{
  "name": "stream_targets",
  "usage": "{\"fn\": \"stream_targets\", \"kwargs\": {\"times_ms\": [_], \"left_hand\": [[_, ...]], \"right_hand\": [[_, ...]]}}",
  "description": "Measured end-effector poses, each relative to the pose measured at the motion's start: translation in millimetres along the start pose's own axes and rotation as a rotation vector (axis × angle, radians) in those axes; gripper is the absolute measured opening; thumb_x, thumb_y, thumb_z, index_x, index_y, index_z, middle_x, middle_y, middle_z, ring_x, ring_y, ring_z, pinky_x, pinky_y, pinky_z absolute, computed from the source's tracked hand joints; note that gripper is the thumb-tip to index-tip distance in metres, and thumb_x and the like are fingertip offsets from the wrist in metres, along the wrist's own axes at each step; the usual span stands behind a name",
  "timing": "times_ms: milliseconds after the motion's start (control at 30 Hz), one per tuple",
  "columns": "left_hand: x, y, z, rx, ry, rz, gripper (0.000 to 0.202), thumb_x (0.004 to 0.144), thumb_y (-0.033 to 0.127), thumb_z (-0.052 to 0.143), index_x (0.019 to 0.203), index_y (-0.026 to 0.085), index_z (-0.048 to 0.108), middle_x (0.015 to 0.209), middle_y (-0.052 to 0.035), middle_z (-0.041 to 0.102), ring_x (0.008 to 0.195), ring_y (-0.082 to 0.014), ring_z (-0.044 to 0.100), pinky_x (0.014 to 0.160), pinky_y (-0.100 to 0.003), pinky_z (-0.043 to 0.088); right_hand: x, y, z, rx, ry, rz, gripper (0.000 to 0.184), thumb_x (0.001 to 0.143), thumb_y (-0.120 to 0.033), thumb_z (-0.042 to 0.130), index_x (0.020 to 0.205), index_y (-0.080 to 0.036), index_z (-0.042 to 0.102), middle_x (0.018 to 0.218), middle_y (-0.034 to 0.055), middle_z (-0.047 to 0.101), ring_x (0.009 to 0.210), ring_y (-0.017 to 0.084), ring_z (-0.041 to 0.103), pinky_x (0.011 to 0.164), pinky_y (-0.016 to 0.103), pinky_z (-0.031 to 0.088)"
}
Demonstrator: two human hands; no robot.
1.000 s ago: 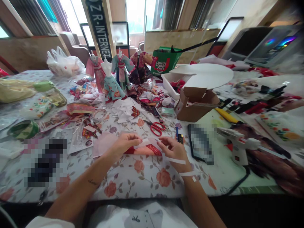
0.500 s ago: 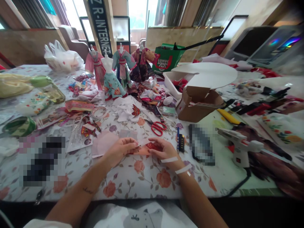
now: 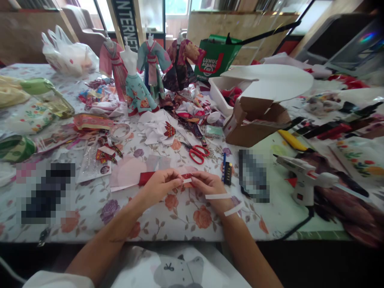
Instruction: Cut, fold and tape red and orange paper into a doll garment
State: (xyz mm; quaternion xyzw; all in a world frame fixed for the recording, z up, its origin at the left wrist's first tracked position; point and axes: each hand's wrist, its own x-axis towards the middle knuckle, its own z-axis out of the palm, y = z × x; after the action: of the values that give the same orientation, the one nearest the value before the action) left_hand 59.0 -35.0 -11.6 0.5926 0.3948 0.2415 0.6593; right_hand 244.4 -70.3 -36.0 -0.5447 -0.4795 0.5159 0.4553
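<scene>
My left hand [image 3: 160, 186] and my right hand [image 3: 208, 187] meet above the floral tablecloth [image 3: 180, 224], pinching a narrow strip of red fabric [image 3: 147, 178] between their fingertips. A small white paper piece [image 3: 187, 181] shows at the strip's middle, and the fingers hide part of the strip. White tape strips [image 3: 217, 196] lie across my right wrist. Sheer pink fabric [image 3: 127, 172] lies just beyond my left hand. Red-handled scissors [image 3: 198, 155] rest beyond my right hand, apart from it.
Dressed miniature mannequins [image 3: 139, 90] stand at the back among fabric scraps. An open cardboard box [image 3: 255, 126] and white round board [image 3: 270, 80] stand to the right. A hot glue gun [image 3: 304, 180] lies at right, its black cord trailing over the table edge.
The red piece now forms a narrower strip, lifted between my fingertips, with less orange showing. My hands have drawn closer together, and the whole view has tilted upward.
</scene>
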Motion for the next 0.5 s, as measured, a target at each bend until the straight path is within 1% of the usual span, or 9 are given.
{"fn": "stream_targets", "kwargs": {"times_ms": [100, 200, 400, 500], "left_hand": [[3.7, -1.8, 0.0, 0.017, 0.022, 0.01, 0.026, 0.079, 0.041, 0.059, 0.081, 0.014, 0.058, 0.075, -0.0039, 0.063, 0.068, -0.0138, 0.055, 0.065, -0.025, 0.042], [5.3, -3.9, 1.8, 0.016, 0.044, 0.043, 0.025, 0.081, 0.04, 0.058, 0.08, 0.014, 0.058, 0.073, -0.0028, 0.062, 0.068, -0.0131, 0.055, 0.065, -0.024, 0.042], [4.2, -7.2, 6.0, 0.01, 0.071, 0.085, 0.024, 0.082, 0.038, 0.057, 0.081, 0.014, 0.057, 0.071, -0.0005, 0.058, 0.066, -0.0113, 0.05, 0.063, -0.022, 0.039], [4.1, -6.9, 7.5, 0.013, 0.09, 0.084, 0.024, 0.082, 0.038, 0.056, 0.082, 0.014, 0.058, 0.07, 0.0002, 0.057, 0.064, -0.0111, 0.049, 0.062, -0.022, 0.038]], "right_hand": [[-0.1, 0.7, -0.2, -0.009, -0.005, -0.018, 0.025, 0.074, -0.04, 0.066, 0.085, -0.018, 0.071, 0.083, 0.0037, 0.072, 0.076, 0.02, 0.064, 0.069, 0.03, 0.049], [-0.3, 0.2, -0.5, -0.017, -0.022, -0.013, 0.024, 0.075, -0.039, 0.064, 0.086, -0.018, 0.072, 0.082, 0.0031, 0.071, 0.075, 0.019, 0.063, 0.069, 0.029, 0.048], [-1.7, -1.7, -0.1, 0.06, -0.021, 0.026, 0.023, 0.076, -0.038, 0.064, 0.085, -0.019, 0.072, 0.083, 0.0031, 0.071, 0.075, 0.018, 0.063, 0.071, 0.029, 0.049], [-0.8, -0.3, -0.4, 0.055, -0.014, 0.022, 0.023, 0.075, -0.038, 0.065, 0.085, -0.019, 0.073, 0.084, 0.003, 0.072, 0.076, 0.018, 0.064, 0.073, 0.03, 0.049]]}}
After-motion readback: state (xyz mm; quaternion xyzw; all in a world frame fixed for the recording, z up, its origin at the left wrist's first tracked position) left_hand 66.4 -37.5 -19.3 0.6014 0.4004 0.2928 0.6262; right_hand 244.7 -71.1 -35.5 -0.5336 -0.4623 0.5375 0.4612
